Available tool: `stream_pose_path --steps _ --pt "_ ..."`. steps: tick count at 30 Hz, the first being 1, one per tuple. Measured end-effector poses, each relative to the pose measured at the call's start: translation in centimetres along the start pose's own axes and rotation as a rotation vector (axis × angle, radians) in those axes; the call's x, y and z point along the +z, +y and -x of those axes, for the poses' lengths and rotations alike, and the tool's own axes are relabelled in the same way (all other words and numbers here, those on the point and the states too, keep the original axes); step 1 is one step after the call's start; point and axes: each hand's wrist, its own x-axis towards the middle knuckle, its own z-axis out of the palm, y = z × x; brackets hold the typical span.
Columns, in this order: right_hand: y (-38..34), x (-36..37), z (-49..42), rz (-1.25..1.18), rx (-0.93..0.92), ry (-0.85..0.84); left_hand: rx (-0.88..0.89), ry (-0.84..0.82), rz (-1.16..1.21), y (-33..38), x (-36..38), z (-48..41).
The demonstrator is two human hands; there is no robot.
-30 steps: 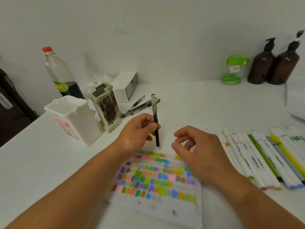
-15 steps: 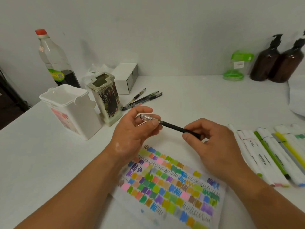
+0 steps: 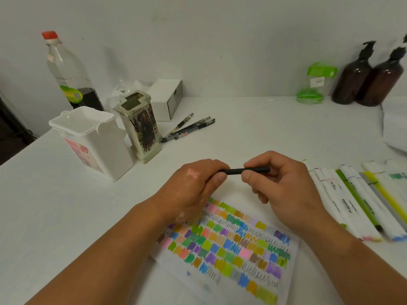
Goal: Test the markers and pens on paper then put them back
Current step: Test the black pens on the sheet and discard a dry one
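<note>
Your table (image 3: 264, 133) carries the paper (image 3: 231, 249), covered in colour swatches, right in front of you. The markers (image 3: 356, 201) lie in a row to its right. A white tub (image 3: 92, 144) and a patterned holder (image 3: 141, 126) stand at far left, with three pens (image 3: 189, 127) loose beside the holder. Your left hand (image 3: 193, 186) and right hand (image 3: 284, 186) each pinch one end of the black pen (image 3: 235, 171), holding it level above the paper's far edge.

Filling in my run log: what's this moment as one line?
left hand grips black pen | right hand grips other end | pen roughly level, off paper
</note>
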Motion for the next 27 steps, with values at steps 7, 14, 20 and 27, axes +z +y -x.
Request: stream_pose_path --steps 7,14,20,27 --pt "-0.1 0.4 0.5 -0.029 0.025 -0.112 0.056 -0.017 0.049 0.9 0.7 -0.1" --pt "-0.6 -0.8 -0.3 -0.307 0.113 0.138 -0.162 -0.346 0.067 -0.4 -0.4 0.6" --pt "-0.6 -0.5 0.2 -0.345 0.142 -0.01 -0.253 -0.34 -0.121 -1.5 -0.9 0.4" --pt "-0.5 1.0 1.0 -0.206 0.15 -0.163 -0.364 -0.163 -0.193 -2.7 -1.2 0.5"
